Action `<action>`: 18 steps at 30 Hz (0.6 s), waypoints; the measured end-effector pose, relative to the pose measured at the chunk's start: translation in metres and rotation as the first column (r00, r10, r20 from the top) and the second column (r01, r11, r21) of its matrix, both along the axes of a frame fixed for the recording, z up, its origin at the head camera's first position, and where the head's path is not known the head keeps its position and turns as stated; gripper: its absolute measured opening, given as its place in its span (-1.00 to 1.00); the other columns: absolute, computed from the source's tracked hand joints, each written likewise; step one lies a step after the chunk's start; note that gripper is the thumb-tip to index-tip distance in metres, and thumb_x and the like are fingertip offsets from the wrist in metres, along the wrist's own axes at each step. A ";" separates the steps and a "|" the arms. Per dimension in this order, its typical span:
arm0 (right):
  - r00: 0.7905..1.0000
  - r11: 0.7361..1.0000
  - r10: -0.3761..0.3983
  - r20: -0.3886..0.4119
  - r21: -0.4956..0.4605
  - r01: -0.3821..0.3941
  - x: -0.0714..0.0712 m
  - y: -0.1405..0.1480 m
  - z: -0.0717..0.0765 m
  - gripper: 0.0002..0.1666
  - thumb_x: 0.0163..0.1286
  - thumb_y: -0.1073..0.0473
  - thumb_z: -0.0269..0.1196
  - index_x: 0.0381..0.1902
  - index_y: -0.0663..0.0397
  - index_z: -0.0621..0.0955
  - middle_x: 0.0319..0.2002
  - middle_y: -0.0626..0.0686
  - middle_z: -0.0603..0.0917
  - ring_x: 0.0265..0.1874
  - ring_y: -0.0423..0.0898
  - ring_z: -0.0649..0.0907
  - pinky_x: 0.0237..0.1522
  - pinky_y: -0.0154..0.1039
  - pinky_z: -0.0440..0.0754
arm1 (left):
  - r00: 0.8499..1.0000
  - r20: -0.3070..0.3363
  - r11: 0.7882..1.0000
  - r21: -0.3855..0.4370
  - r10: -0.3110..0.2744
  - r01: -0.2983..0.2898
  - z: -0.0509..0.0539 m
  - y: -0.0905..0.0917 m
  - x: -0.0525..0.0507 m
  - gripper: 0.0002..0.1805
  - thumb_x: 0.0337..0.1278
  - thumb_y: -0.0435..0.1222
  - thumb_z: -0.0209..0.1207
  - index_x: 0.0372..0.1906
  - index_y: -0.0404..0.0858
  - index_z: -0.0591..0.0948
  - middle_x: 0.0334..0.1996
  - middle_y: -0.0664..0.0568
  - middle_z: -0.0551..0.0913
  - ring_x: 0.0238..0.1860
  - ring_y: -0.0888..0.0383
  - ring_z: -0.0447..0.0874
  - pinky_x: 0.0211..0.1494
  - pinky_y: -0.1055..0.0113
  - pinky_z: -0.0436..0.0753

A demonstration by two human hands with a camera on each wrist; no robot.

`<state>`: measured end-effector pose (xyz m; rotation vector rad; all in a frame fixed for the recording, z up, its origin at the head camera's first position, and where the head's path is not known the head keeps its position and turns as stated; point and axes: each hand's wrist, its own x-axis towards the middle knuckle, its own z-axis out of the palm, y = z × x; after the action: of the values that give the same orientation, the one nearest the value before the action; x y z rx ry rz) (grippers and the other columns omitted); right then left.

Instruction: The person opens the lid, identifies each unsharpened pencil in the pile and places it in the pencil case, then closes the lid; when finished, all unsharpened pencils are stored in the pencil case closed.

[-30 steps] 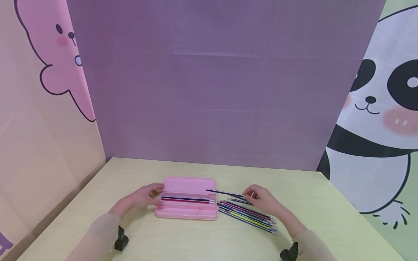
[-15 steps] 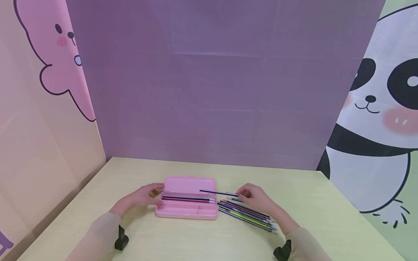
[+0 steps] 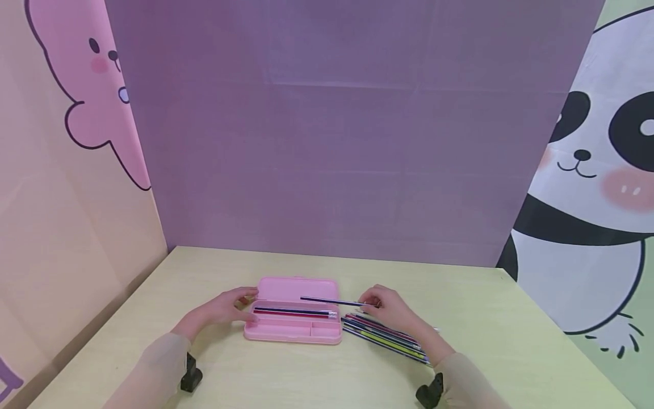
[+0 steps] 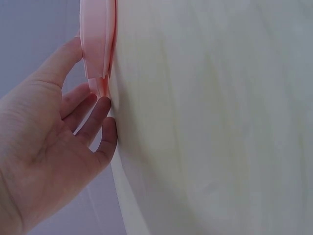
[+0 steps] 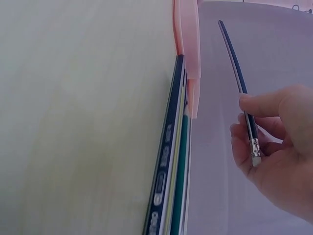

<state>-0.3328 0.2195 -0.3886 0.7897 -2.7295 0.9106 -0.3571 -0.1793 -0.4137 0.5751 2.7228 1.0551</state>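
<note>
An open pink pencil case (image 3: 278, 332) lies on the table, its lid (image 3: 291, 288) folded back. Inside its rear compartment are dark and red pencils (image 3: 293, 312), with white ends at the right. My left hand (image 3: 225, 308) is at the case's left end; in the left wrist view the thumb (image 4: 66, 56) touches the case and the other fingers are loosely bent. Between thumb and fingers, my right hand (image 3: 390, 309) pinches a dark striped pencil (image 5: 234, 63) near its white eraser end. That pencil is raised, its far end in front of the lid in the head view.
A loose pile of pencils (image 3: 385, 336), dark, red and yellow-green, lies right of the case, partly under my right forearm. The pale table (image 3: 286, 375) ends at a purple backdrop (image 3: 327, 170). Each wrist bears a black camera (image 3: 191, 375).
My right hand has moved left with the pencil, whose far end has come farther over the lid. My left hand and the case keep their places.
</note>
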 end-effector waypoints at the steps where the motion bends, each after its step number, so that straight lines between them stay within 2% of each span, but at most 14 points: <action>1: 1.000 1.000 0.004 -0.002 -0.001 -0.004 0.000 -0.002 0.000 -0.91 0.25 0.29 0.25 -0.26 0.10 0.63 -0.40 -0.09 0.54 -0.40 -0.23 0.47 -0.35 -0.40 0.50 | 1.000 0.003 1.000 0.000 0.001 -0.001 0.000 0.000 0.000 -0.16 -0.07 -0.09 0.37 0.34 -0.24 0.31 0.26 -0.15 0.41 0.16 -0.10 0.42 0.24 -0.08 0.41; 11: 1.000 1.000 0.012 0.000 0.003 -0.012 0.001 -0.017 0.002 -0.92 0.22 0.28 0.29 -0.30 0.07 0.65 -0.44 -0.10 0.53 -0.45 -0.22 0.43 -0.45 -0.43 0.43 | 1.000 0.006 1.000 -0.003 0.011 -0.011 0.001 0.001 0.000 -0.17 -0.07 -0.09 0.37 0.34 -0.23 0.32 0.25 -0.13 0.42 0.15 -0.08 0.42 0.23 -0.07 0.42; 18: 0.999 0.999 0.050 0.004 0.002 -0.050 -0.001 -0.029 -0.001 -0.92 0.21 0.31 0.28 -0.32 0.08 0.65 -0.45 -0.10 0.53 -0.50 -0.25 0.40 -0.49 -0.43 0.40 | 1.000 0.003 1.000 -0.004 0.012 -0.012 0.001 0.002 0.001 -0.16 -0.09 -0.10 0.38 0.34 -0.24 0.31 0.26 -0.15 0.41 0.15 -0.09 0.42 0.24 -0.08 0.41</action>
<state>-0.3339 0.1908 -0.3899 0.8612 -2.7258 0.9205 -0.3566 -0.1778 -0.4130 0.5562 2.7287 1.0523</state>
